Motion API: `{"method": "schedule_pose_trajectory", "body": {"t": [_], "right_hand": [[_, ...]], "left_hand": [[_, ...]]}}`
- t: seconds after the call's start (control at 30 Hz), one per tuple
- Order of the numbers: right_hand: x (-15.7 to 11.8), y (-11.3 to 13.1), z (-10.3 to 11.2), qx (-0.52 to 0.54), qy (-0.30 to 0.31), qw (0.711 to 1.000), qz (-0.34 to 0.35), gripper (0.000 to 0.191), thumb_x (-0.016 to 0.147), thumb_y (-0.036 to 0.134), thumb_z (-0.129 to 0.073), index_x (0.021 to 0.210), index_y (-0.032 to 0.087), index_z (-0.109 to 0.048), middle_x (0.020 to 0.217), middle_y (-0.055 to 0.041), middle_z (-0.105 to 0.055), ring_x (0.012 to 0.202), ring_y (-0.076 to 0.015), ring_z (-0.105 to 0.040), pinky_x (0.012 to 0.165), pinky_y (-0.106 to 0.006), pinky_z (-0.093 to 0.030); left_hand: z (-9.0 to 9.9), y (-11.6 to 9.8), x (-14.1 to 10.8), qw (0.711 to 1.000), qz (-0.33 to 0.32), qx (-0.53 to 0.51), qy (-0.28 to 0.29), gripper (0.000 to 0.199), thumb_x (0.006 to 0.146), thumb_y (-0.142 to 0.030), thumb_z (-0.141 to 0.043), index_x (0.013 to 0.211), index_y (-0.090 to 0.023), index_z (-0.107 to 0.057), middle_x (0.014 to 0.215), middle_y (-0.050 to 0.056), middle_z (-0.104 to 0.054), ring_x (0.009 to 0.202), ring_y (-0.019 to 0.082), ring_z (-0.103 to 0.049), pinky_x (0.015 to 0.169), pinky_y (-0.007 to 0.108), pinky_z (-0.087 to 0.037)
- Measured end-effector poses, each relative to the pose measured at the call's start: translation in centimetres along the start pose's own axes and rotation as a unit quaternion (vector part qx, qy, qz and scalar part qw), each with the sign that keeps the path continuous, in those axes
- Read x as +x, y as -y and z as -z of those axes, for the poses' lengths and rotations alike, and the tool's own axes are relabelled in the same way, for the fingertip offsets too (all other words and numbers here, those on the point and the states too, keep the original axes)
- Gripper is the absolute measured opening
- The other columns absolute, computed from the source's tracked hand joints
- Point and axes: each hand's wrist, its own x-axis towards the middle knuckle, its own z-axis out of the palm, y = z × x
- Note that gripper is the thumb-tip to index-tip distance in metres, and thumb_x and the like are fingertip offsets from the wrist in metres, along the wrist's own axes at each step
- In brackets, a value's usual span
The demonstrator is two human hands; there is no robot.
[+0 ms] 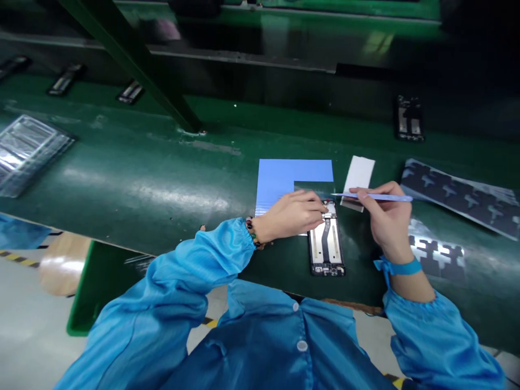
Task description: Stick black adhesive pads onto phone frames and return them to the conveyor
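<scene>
An opened phone lies on the green bench, its silver inside and a dark flex cable facing up. Over its upper left edge my left hand is closed, fingers bent against the phone's top end and partly hiding it. Slim lilac tweezers are pinched in my right hand, to the right of the phone. Their thin tip points left, just above the phone's top end. A blue sheet lies partly under my left hand, beside a dark clear film.
A white strip lies behind the tweezers. Dark die-cut sheets and a film with black stickers are at right. Another opened phone sits farther back. A green post and clear trays stand at left.
</scene>
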Motion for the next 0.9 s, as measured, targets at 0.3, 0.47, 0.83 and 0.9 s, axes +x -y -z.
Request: {"method": "schedule_pose_trajectory", "body": {"t": [0.3, 0.47, 0.83, 0.9], "right_hand": [[0.4, 0.0, 2.5, -0.015, -0.086, 0.996, 0.014, 0.042, 0.079, 0.045, -0.101, 0.086, 0.028, -0.063, 0.087, -0.0003, -0.081, 0.091, -0.0267, -0.086, 0.106, -0.052, -0.068], [-0.4, -0.6, 4.3, -0.060, -0.082, 0.994, -0.026, 0.047, 0.075, 0.049, -0.102, 0.084, 0.025, -0.063, 0.089, -0.0025, -0.083, 0.092, -0.0264, -0.086, 0.104, -0.051, -0.067], [-0.3, -1.0, 4.2, -0.085, -0.068, 0.994, -0.018, 0.042, 0.076, 0.044, -0.103, 0.086, 0.025, -0.067, 0.091, 0.0005, -0.082, 0.087, -0.0230, -0.085, 0.087, -0.039, -0.069], [-0.4, -1.0, 4.2, -0.085, -0.062, 0.994, -0.020, 0.042, 0.077, 0.045, -0.103, 0.086, 0.026, -0.067, 0.091, 0.0010, -0.082, 0.088, -0.0227, -0.085, 0.087, -0.039, -0.069]], "left_hand": [[-2.5, -2.1, 3.2, 0.999, -0.035, 0.017, 0.017, 0.056, 0.116, -0.058, -0.056, 0.142, -0.012, -0.075, 0.151, 0.018, -0.074, 0.140, 0.030, -0.071, 0.123, 0.050, -0.053], [-2.6, -1.9, 3.1, 0.999, -0.030, 0.003, 0.015, 0.052, 0.113, -0.058, -0.061, 0.138, -0.015, -0.076, 0.151, 0.020, -0.071, 0.137, 0.032, -0.070, 0.122, 0.053, -0.053], [-2.6, -1.9, 3.0, 1.000, -0.022, -0.007, 0.001, 0.047, 0.111, -0.055, -0.067, 0.136, -0.016, -0.077, 0.147, 0.019, -0.072, 0.135, 0.032, -0.070, 0.128, 0.056, -0.049], [-2.5, -1.9, 3.0, 1.000, -0.023, -0.002, 0.002, 0.048, 0.112, -0.055, -0.064, 0.136, -0.016, -0.076, 0.147, 0.019, -0.072, 0.135, 0.031, -0.070, 0.129, 0.056, -0.048]]}}
